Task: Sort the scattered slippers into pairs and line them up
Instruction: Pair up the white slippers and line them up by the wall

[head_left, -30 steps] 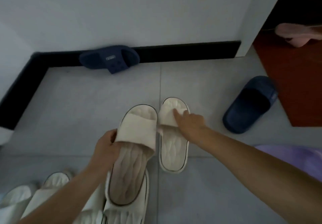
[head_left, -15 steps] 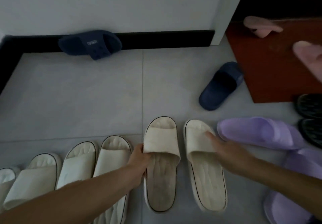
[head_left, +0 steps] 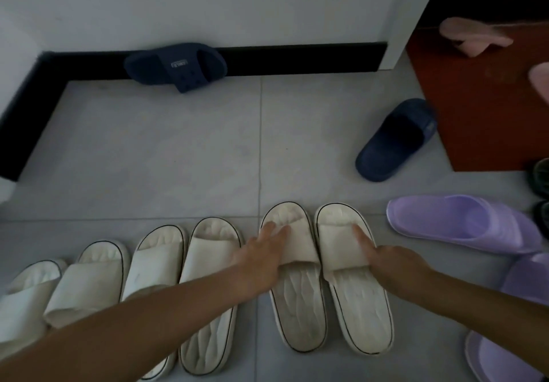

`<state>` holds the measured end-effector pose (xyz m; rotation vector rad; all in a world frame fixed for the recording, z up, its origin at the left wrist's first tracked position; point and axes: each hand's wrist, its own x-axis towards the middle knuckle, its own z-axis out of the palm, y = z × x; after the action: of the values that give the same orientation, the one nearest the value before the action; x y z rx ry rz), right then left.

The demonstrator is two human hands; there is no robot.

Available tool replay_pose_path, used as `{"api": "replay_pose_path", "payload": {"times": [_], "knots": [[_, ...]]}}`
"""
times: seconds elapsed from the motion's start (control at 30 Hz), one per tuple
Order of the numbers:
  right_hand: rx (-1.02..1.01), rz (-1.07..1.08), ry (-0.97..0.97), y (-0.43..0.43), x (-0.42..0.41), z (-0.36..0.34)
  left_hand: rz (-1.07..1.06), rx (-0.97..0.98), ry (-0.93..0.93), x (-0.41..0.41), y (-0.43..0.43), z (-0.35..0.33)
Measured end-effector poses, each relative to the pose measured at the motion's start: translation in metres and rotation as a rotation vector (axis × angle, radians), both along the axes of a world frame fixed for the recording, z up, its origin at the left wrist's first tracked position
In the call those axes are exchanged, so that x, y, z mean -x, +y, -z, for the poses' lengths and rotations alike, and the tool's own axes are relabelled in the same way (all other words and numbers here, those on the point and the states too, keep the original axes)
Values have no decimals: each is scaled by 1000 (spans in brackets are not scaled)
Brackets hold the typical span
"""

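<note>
The newest cream pair sits side by side on the tiled floor (head_left: pixel 178 158) near its front edge, at the right end of a row of four more cream slippers (head_left: pixel 89 280). The left hand (head_left: pixel 261 265) lies flat, fingers straight, on the strap of the left cream slipper (head_left: pixel 300 310). The right hand (head_left: pixel 395 265) rests on the strap of the right cream slipper (head_left: pixel 359 319) with one finger stretched along it; whether its other fingers hook under that strap I cannot tell, since the hand hides them. The risk, as I judge it, lies in squaring up and letting go. These two stand with toes further forward than the row, and a push to even them could slide the left one into its close neighbour and skew the line. A finger caught under a strap would drag that slipper askew on lifting. A purple slipper (head_left: pixel 463 224) lies crosswise near the pair, with a second purple slipper (head_left: pixel 511 322) toward the front right corner, so the row has little room to grow there. One navy slipper (head_left: pixel 175 66) leans at the black skirting (head_left: pixel 297 57) on the far edge, the other navy slipper (head_left: pixel 395 140) touches the red mat (head_left: pixel 475 114), which carries a pink slipper (head_left: pixel 472 35).
</note>
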<state>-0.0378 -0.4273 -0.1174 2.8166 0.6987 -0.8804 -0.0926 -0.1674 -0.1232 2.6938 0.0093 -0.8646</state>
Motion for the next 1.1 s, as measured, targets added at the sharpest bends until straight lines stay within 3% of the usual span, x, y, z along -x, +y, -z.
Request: {"api": "replay_pose_path", "payload": {"times": [0.23,0.63,0.73,0.8,0.93,1.1], "knots": [[-32,19,75,-8,33,5,134,82,14,25,9,0],[36,16,80,5,28,-2,46,36,33,12,3,-15],[81,-113,-63,7,20,-9,133,-56,-20,13,1,-11],[8,-185,-154,11,15,-13,162,-89,-77,9,0,-7],[-179,-193,29,24,5,-11,188,-31,-102,1,-6,-3],[-174,-164,123,30,-2,-15,181,37,-65,2,-6,-15]]}}
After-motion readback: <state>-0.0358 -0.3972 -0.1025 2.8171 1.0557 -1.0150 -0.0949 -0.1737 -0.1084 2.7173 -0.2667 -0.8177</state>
